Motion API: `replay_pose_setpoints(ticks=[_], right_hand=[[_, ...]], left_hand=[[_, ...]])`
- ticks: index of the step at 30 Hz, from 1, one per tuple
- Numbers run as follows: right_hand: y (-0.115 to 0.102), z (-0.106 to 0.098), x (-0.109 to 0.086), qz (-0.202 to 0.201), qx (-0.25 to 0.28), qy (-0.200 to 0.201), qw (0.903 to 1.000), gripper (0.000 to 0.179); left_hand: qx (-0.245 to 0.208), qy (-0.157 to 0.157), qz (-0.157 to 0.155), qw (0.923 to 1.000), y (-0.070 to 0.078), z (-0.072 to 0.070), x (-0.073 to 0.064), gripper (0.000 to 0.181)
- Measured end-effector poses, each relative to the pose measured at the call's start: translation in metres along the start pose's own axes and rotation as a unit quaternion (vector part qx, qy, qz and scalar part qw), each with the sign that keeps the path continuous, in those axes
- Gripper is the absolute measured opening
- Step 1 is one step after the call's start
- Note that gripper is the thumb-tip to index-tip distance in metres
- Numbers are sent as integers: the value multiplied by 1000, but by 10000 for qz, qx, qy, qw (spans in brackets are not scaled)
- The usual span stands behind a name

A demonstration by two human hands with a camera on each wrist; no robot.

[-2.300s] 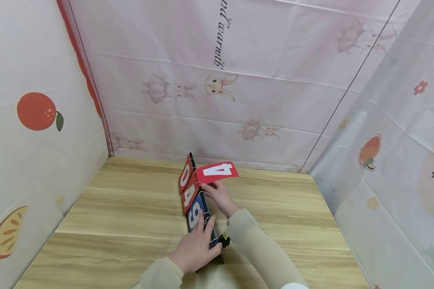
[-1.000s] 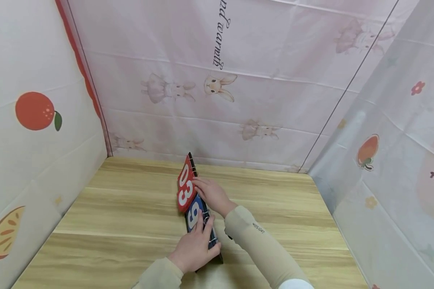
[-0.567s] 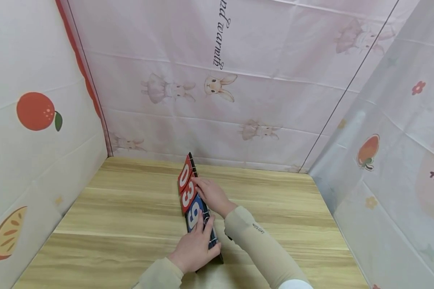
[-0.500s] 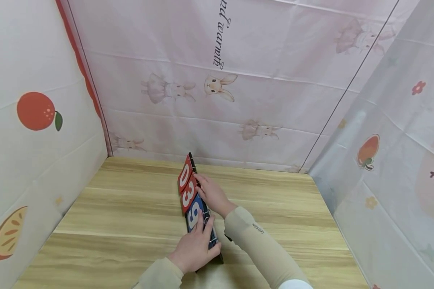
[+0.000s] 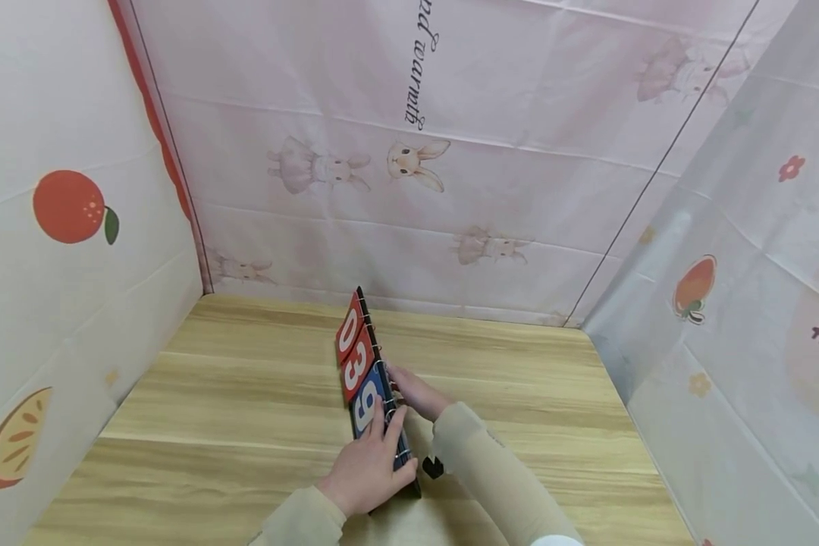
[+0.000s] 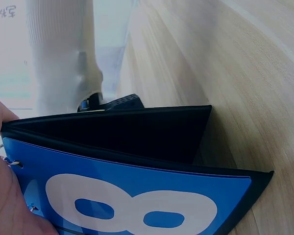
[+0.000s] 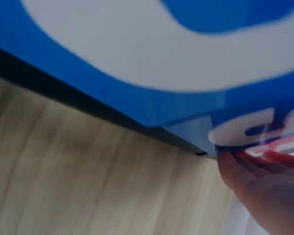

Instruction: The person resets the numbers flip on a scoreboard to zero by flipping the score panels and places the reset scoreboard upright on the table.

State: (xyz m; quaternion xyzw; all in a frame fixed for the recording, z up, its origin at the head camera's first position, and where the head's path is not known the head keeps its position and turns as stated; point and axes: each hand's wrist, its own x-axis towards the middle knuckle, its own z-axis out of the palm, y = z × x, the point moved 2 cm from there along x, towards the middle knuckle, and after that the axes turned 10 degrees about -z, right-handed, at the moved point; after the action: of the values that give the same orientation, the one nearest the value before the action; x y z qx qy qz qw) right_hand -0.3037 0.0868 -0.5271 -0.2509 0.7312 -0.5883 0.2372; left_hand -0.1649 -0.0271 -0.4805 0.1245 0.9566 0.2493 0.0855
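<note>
A tent-shaped flip scoreboard (image 5: 366, 390) stands on the table, with red cards 0 and 3 and a blue card (image 5: 366, 404) facing left in the head view. My left hand (image 5: 365, 466) grips its near end, thumb on the right side and fingers over the ridge and blue card. In the left wrist view a blue card 8 (image 6: 132, 196) hangs beside that hand. On the scoreboard's right face is my right hand (image 5: 419, 393), fingers mostly hidden in the head view. The right wrist view has its fingertips (image 7: 225, 159) at the card edges by a red card (image 7: 284, 143); I cannot tell whether they pinch it.
The wood-grain table (image 5: 246, 425) extends around the scoreboard. A pink printed curtain (image 5: 382, 250) hangs along its back edge, and patterned curtains close in both sides. A black wrist device (image 5: 433, 466) sits under the right sleeve.
The red card sticking out to the right has turned over to the left face, so 04 became 03. My right hand has since slid down the right face. The left hand stayed put.
</note>
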Motion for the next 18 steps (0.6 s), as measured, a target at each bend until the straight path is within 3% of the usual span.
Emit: replay_pose_setpoints(ticks=[8, 18], right_hand=[[7, 4, -1, -106, 290, -211, 9993, 55], [5, 5, 2, 252, 477, 55, 9985, 62]], left_hand=[[42, -2, 14, 10000, 0, -1, 0, 80], [22, -10, -2, 10000, -1, 2, 1, 78]])
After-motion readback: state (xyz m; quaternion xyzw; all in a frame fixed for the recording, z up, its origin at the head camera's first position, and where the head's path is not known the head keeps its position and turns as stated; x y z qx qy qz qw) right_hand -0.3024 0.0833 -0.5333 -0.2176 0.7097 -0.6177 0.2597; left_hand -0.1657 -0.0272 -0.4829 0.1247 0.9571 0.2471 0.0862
